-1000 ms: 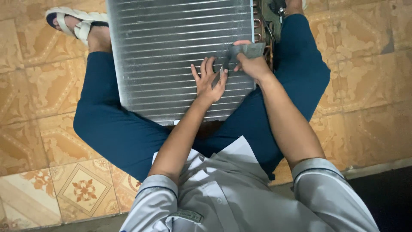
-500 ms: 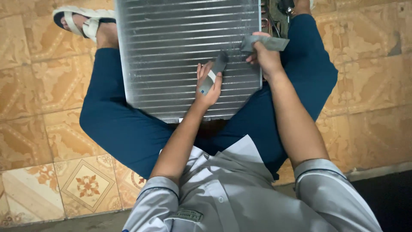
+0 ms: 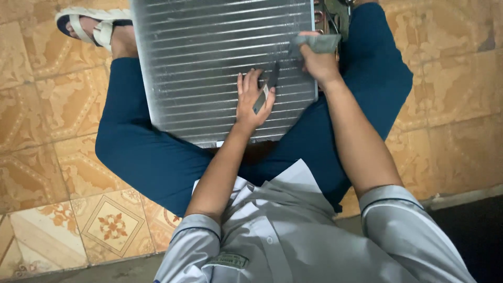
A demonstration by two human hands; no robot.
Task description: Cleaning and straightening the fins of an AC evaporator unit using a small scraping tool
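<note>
Edges of the ribbed silver metal fin panel (image 3: 209, 68) run out of view at the top, so you cannot see its full height, and its near edge rests on your lap in the dark blue trousers (image 3: 141, 157). Far to the left of your left hand, a foot in a white strapped sandal (image 3: 91, 26) lies on the patterned tan floor tiles (image 3: 47, 131), its toe end partly cut off by the frame. Your left hand (image 3: 252, 99) lies on the panel's face with fingers spread and slightly curled over a small dark flat tool (image 3: 266, 86); how firmly it is gripped is hard to tell, since the palm hides most of it. Half a second ago that tool sat lower under the same hand; now it points up past the fingertips. Just right of it, your right hand (image 3: 317, 60) is clenched around a folded grey cloth pad (image 3: 316, 43) at the panel's right edge, lower on the panel than before. Behind that hand, copper-coloured tubing (image 3: 327, 15) is mostly hidden. Both forearms reach forward from grey short sleeves, wrists straight.
</note>
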